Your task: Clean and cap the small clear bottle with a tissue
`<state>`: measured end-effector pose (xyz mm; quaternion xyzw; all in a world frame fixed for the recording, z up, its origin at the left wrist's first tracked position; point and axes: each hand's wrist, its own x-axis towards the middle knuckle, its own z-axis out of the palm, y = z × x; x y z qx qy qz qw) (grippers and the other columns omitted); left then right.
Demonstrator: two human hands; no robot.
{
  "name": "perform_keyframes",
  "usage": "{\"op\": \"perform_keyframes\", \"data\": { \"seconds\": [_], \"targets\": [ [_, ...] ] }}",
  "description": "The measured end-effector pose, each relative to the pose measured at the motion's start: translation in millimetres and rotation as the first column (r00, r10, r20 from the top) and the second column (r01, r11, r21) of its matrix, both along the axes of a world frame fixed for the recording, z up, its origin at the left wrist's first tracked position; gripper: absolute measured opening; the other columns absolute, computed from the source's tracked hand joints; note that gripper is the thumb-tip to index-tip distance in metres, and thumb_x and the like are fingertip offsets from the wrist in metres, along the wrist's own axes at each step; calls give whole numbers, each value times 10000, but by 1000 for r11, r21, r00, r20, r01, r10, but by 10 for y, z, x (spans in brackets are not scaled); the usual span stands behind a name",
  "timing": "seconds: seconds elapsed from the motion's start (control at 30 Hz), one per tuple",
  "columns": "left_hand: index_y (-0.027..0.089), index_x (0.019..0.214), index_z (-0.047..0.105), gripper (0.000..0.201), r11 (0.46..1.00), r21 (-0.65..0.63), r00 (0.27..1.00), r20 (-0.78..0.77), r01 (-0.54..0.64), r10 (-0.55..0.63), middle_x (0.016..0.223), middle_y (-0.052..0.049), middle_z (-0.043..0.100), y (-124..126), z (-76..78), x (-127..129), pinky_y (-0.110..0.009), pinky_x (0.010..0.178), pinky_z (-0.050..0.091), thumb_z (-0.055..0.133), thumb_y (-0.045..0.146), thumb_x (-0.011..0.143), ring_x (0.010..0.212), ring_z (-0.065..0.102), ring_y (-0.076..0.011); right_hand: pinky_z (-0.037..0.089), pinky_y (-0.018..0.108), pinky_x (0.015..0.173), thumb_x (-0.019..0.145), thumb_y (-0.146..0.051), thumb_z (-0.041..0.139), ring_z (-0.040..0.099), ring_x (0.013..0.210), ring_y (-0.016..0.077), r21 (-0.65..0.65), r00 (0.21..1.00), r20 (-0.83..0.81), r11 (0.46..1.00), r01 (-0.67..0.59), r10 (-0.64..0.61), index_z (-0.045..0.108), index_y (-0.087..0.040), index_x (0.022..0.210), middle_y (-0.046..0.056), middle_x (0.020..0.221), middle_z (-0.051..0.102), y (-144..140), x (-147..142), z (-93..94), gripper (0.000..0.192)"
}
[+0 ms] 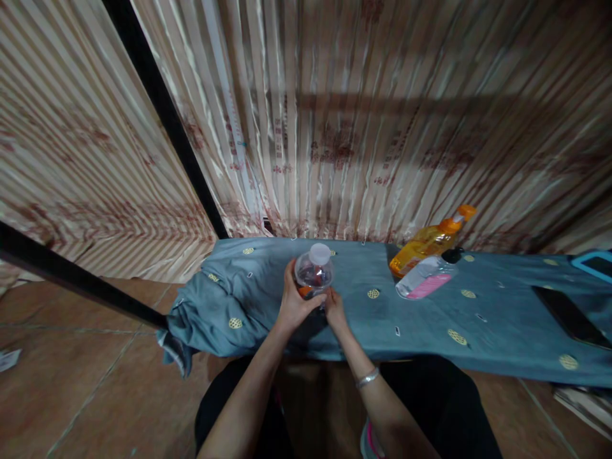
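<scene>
A clear plastic bottle with a white cap stands upright over the blue-green cloth, near the middle of the view. My left hand is wrapped round its left side, the thumb across the front. On the lower right side my right hand has its fingers closed against the bottle. Something orange shows low on the bottle, partly covered by my left hand. The bottle's lower end is hidden behind my hands.
A blue-green cloth with yellow prints covers the long bench. To the right are an orange pump bottle, a clear bottle with a pink label, a black phone and a blue-edged object. Striped curtains hang behind; a dark pole stands left.
</scene>
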<state>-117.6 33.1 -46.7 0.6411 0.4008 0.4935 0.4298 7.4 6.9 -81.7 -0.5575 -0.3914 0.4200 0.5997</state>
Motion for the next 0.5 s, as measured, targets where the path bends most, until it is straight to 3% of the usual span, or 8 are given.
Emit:
{"op": "perform_keyframes", "data": {
  "seconds": [0.1, 0.2, 0.37, 0.5],
  "targets": [
    [179, 1398, 436, 1021, 994, -5, 993, -48, -106, 106, 1432, -164, 561, -57, 57, 10, -484, 1179, 460, 938, 300, 517, 1359, 577, -330, 573, 416, 903, 998, -471, 639, 654, 1033, 204, 15, 999, -3, 999, 41, -41, 636, -171, 1240, 86, 1211, 646, -153, -66, -33, 385],
    [176, 1263, 528, 824, 988, -42, 986, -82, -148, 144, 1269, -133, 654, -67, 127, -10, -486, 1098, 517, 921, 290, 548, 1224, 658, -320, 570, 423, 914, 999, -481, 634, 653, 1048, 208, 69, 997, -32, 995, 73, -71, 637, -171, 1241, 89, 1219, 646, -141, -3, 144, 393],
    [192, 1216, 594, 726, 997, -60, 997, -72, 38, -43, 1223, -102, 721, -5, 147, -90, -483, 1100, 512, 911, 279, 568, 1187, 688, -316, 568, 441, 929, 1001, -506, 622, 652, 1079, 222, 128, 995, -85, 990, 61, -51, 621, -171, 1285, 98, 1255, 637, 115, 181, 483, 439],
    [212, 1437, 452, 949, 994, -72, 997, 2, 78, -78, 1433, -132, 631, 0, 60, -83, -487, 1185, 450, 889, 279, 597, 1349, 610, -316, 573, 433, 917, 996, -485, 638, 654, 1070, 218, 84, 998, -65, 996, 11, -5, 620, -171, 1290, 99, 1259, 635, 206, 146, 387, 431]
  ]
}}
